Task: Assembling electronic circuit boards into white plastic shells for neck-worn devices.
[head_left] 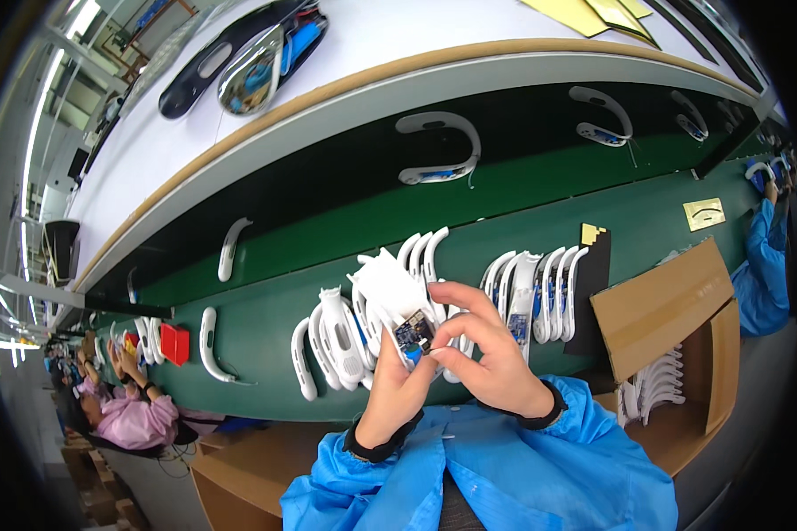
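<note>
My left hand (390,398) is closed around the lower end of a white plastic housing (386,281), which is tilted up over the bench. A small dark circuit board (412,331) shows at its near end, with something blue just below. My right hand (494,365) has thumb and index finger pinched at the board's right edge, by a small black part. Whether they grip that part or only press it, I cannot tell. Curved white housings stand in a row (328,341) under and left of my hands. Another row (553,292), some with boards and blue parts inside, is to the right.
The green bench (266,319) carries a lone curved housing (208,345) and a red bin (175,345) at left. An open cardboard box (664,310) of white parts is at right. A shelf edge (398,62) crosses above. Co-workers sit at both ends.
</note>
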Motion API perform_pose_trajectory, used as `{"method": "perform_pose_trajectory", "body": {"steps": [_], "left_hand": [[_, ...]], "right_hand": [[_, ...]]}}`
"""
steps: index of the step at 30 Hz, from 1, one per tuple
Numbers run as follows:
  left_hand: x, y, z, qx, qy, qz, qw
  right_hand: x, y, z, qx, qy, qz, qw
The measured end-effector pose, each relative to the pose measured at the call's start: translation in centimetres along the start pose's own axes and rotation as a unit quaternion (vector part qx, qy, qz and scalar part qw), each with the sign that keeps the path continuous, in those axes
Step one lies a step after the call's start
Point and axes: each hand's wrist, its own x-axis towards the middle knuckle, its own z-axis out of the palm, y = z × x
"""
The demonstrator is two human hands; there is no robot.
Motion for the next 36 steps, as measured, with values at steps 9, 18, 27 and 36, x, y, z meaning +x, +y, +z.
{"method": "perform_pose_trajectory", "body": {"steps": [9, 18, 27, 36], "left_hand": [[-2.3, -0.1, -2.1, 0.077, 0.005, 0.039, 0.996], [-2.6, 0.9, -2.2, 0.106, 0.036, 0.051, 0.992], [-2.3, 1.3, -2.4, 0.127, 0.031, 0.039, 0.991], [-0.1, -0.7, -5.3, 0.28, 0.087, 0.093, 0.951]], "right_hand": [[0.4, -1.1, 3.3, -0.047, -0.047, -0.006, 0.998], [0.6, -1.4, 4.2, -0.059, -0.043, -0.029, 0.997], [0.5, -1.0, 5.0, -0.075, 0.001, -0.029, 0.997], [1.2, 3.9, 8.8, 0.044, 0.049, 0.04, 0.997]]}}
